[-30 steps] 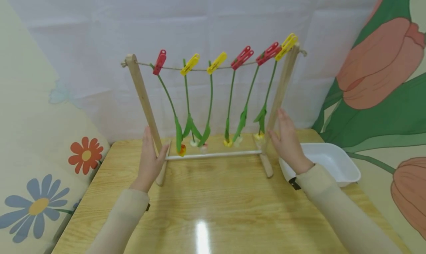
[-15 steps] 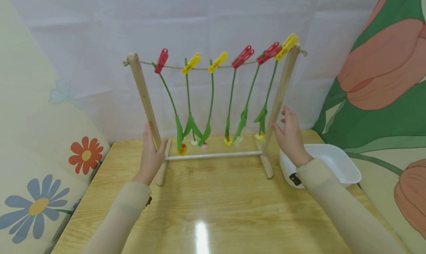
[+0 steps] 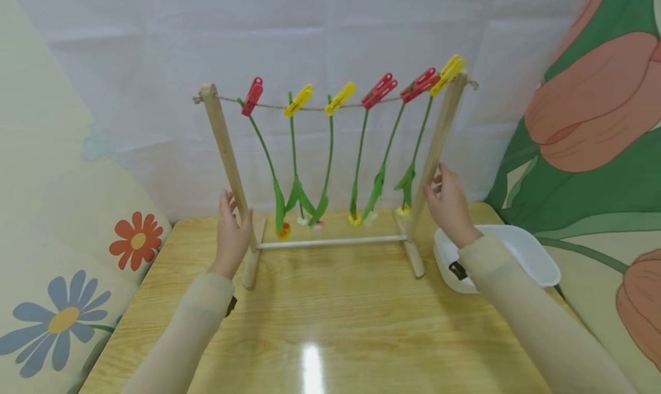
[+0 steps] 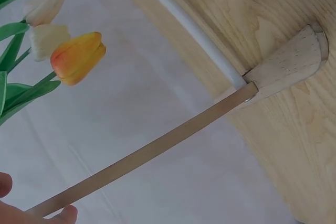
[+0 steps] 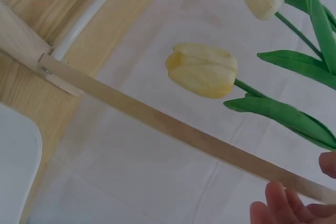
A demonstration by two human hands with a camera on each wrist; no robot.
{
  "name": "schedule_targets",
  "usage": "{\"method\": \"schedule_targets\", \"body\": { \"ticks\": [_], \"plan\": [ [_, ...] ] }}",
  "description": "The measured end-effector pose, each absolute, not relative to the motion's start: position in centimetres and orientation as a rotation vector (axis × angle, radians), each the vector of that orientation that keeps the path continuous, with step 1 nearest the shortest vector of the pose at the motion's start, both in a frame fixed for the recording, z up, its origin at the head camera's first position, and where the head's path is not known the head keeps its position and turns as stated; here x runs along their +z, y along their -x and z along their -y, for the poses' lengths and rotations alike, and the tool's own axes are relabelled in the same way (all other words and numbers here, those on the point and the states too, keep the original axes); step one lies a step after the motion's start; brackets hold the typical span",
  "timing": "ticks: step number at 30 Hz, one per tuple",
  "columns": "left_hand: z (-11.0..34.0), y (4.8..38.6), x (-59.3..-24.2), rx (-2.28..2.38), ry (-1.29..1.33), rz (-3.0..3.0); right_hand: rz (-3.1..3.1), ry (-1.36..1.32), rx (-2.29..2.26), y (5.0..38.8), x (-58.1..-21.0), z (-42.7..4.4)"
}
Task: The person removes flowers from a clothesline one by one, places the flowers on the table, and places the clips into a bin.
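A wooden rack stands on the table, a cord [image 3: 271,106] strung between its left post [image 3: 225,147] and right post [image 3: 443,124]. Several artificial tulips hang upside down from it, among them an orange one [image 4: 79,59] and a pale yellow one [image 5: 202,70]. Red clothespins [image 3: 252,97] and yellow clothespins [image 3: 299,100] hold their stems. Around the left post, low down, my left hand [image 3: 230,236] has its fingers loosely bent. My right hand [image 3: 451,209] is beside the right post, thumb and fingers on either side, apart. Neither hand shows a firm grip.
A white plastic tub [image 3: 521,250] sits at the table's right side, partly behind my right sleeve [image 3: 508,291]. A white rod [image 3: 330,243] joins the rack's wooden feet. White cloth [image 3: 330,38] hangs behind; painted flowers decorate both side walls.
My right hand has shifted slightly outward and its straight fingers have bent. The left hand's fingers have also relaxed from straight to slightly curled. Rack and tulips hang nearly the same.
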State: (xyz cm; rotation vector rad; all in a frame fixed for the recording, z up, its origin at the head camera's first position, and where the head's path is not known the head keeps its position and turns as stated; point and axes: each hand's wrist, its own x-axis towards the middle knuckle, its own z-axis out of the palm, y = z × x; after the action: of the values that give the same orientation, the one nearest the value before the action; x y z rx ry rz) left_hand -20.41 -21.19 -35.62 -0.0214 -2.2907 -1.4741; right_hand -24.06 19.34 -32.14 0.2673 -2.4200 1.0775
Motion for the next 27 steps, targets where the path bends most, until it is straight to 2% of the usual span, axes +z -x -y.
{"method": "schedule_targets", "body": {
  "ticks": [19, 27],
  "plan": [
    [21.6, 22.4, -34.7, -1.479, -0.057, 2.349, 2.632, -0.233, 0.933, 26.5, -30.9, -21.1],
    [22.1, 23.2, -34.0, -1.356, -0.152, 2.465, 2.867, -0.198, 1.064, 27.2, -30.3, -21.2]
  ]
}}
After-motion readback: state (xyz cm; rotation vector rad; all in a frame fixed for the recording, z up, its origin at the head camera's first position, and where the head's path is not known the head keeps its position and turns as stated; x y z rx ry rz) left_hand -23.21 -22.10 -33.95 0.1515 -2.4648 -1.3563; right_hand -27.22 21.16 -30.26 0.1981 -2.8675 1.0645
